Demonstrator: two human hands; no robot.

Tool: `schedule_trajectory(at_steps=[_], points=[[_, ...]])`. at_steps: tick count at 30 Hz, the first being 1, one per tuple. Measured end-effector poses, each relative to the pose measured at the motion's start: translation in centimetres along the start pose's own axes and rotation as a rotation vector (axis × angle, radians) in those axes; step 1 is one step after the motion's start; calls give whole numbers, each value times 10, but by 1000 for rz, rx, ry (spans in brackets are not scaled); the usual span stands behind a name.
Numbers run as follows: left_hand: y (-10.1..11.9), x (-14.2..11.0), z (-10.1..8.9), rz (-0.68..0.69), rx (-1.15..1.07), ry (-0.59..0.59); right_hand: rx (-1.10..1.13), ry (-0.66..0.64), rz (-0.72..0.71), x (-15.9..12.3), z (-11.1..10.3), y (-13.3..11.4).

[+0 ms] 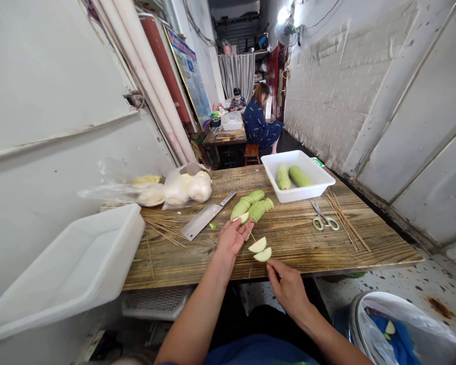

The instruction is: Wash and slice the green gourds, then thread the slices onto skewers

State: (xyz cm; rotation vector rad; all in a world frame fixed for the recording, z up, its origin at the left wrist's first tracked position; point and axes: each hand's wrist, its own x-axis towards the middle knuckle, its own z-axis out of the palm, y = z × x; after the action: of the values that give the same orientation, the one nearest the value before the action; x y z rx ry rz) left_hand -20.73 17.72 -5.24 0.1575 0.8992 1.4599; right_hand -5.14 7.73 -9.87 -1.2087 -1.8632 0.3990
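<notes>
My left hand [233, 235], palm turned up, holds a half-round zucchini slice [241, 218] at its fingertips. My right hand [289, 286] pinches the near end of a thin wooden skewer [253, 233]. Two pale half-round zucchini slices [258, 245] are threaded on it, close to the right fingers. The skewer's far tip points toward my left hand. Just beyond that hand, two rows of cut green zucchini [259, 209] lie fanned on the wooden table [296, 248]. A cleaver [203, 219] rests to their left, beside a small green end piece [213, 226].
A white tray [323, 182] holding two whole zucchini stands at the back right. Scissors [323, 218] and loose skewers [347, 223] lie right. Bagged white food [186, 188], more skewers [163, 225] and a large white bin [125, 253] are left. A lined bucket [359, 324] stands lower right. Two people sit far back.
</notes>
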Motion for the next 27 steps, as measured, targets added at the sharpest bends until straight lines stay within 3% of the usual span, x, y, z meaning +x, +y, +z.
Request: schedule_trajectory(at_steps=[27], points=[[-8,-10,4,65,166,-57,-124,-68,36,2,-9,-4]])
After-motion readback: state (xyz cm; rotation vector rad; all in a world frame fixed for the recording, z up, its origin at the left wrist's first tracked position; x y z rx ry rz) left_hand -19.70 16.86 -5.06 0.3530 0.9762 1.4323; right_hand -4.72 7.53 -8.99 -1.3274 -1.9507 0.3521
